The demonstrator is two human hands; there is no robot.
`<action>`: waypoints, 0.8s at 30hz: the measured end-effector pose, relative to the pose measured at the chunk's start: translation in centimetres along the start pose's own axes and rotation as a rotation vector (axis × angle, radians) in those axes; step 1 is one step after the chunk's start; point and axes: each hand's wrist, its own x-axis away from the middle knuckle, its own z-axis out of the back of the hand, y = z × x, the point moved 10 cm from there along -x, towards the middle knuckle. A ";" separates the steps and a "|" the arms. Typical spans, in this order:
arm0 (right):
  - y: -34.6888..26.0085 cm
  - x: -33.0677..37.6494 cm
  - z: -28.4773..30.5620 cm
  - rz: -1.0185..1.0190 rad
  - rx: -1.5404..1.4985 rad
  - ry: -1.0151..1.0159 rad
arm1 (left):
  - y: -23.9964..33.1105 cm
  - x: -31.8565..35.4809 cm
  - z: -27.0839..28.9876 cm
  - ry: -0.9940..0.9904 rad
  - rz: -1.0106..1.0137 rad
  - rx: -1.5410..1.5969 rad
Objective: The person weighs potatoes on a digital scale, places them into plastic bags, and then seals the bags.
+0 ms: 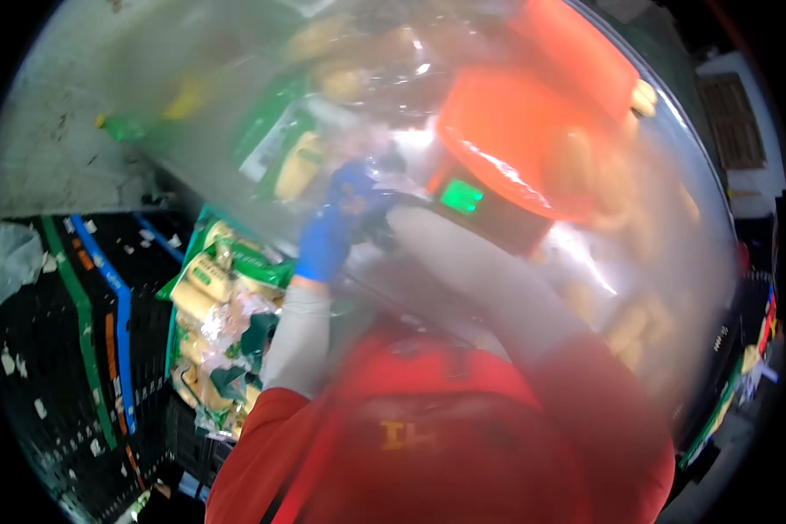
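Note:
My left hand (325, 237), in a blue glove, reaches over the metal worktop just left of the orange scale. My right forearm (472, 258), in a grey sleeve, comes in from the right, and its hand meets the left one. Haze and blur hide the fingers of both hands and anything between them. Beside them stands the orange scale tray (506, 122), with a lit green display (461, 196) on its front. Just beyond my left hand lies a green and clear bag (297, 166) with pale yellow, elongated produce in it.
At left, a crate (171, 345) holds several green-printed bags of pale produce (203, 293). Black crates (52, 349) with coloured stripes stand farther left. Loose pale produce (637, 323) lies on the worktop right of the scale. A green and yellow item (122, 128) lies at the upper left.

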 end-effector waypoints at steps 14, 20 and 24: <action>5.6 27.2 25.0 -0.382 -0.030 1.206 | -10.2 2.9 -4.5 0.130 0.520 1.164; 15.8 25.8 23.0 -0.523 -0.571 1.023 | -5.4 1.4 -4.2 0.085 0.637 1.272; 9.6 25.3 20.6 -0.500 -0.943 0.858 | -2.1 1.3 -2.3 0.131 0.702 1.218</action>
